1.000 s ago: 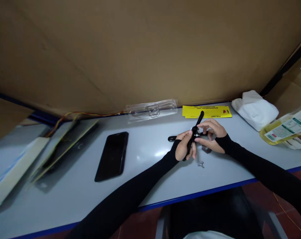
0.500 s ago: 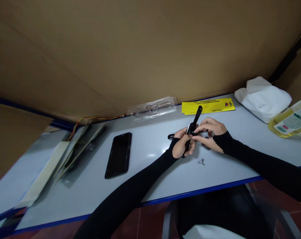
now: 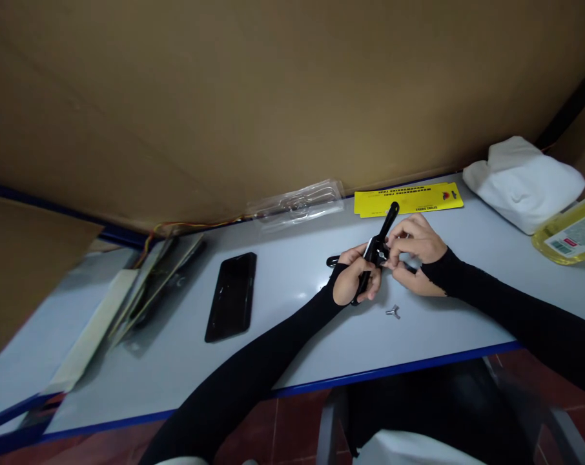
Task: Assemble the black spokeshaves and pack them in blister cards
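My left hand [image 3: 355,278] is wrapped round a black spokeshave [image 3: 388,219], which is tilted with one handle pointing up and away. Beside the tool's middle, the fingertips of my right hand [image 3: 416,252] are pinched together; what they hold is too small to make out. A small silver screw part [image 3: 381,254] shows at the spokeshave's body. Behind my left hand, the end of another black handle [image 3: 332,261] sticks out over the table. A silver wing screw [image 3: 393,312] lies on the table nearer to me.
A black phone [image 3: 231,297] lies to the left. Along the back are clear plastic packaging [image 3: 297,205] and yellow cards [image 3: 418,199]. A white cloth bundle [image 3: 522,184] and a bottle of yellow liquid [image 3: 571,232] stand at right. Packaged items [image 3: 152,290] lie at far left.
My right hand has drawn back slightly to the right from the spokeshave's middle, uncovering the silver screw part. My left hand keeps its grip. The view has shifted a little.
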A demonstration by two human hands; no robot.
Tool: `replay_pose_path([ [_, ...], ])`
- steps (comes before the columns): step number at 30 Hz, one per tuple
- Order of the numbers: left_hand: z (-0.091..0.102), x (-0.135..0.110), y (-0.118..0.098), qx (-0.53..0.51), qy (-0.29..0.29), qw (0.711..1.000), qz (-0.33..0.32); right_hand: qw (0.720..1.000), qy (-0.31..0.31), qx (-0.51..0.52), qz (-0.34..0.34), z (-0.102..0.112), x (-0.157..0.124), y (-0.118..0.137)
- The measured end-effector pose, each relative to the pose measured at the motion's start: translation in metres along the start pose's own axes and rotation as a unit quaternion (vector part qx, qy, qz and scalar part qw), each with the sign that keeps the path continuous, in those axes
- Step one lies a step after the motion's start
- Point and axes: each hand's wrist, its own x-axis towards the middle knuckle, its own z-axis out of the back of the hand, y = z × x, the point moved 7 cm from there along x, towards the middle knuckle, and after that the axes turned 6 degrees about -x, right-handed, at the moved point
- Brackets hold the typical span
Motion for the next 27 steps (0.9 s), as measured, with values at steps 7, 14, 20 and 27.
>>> replay_pose_path([
  [7, 0.004, 0.000, 0.000, -0.015, -0.043, 0.999, -0.015, 1.000, -0.014, -0.004, 0.022, 0.006, 0.001, 0.003],
  [14, 0.003, -0.001, 0.001, -0.004, -0.047, 0.999, -0.023, 0.999, 0.012, 0.032, -0.020, 0.005, 0.003, -0.001],
  [20, 0.004, 0.000, 0.003, 0.000, -0.052, 0.998, -0.024, 0.996, 0.035, 0.084, -0.025, 0.002, 0.002, 0.001],
  [27, 0.004, 0.000, 0.005, 0.007, -0.032, 0.999, -0.031, 0.994, 0.050, 0.093, -0.011, -0.001, 0.001, 0.005],
])
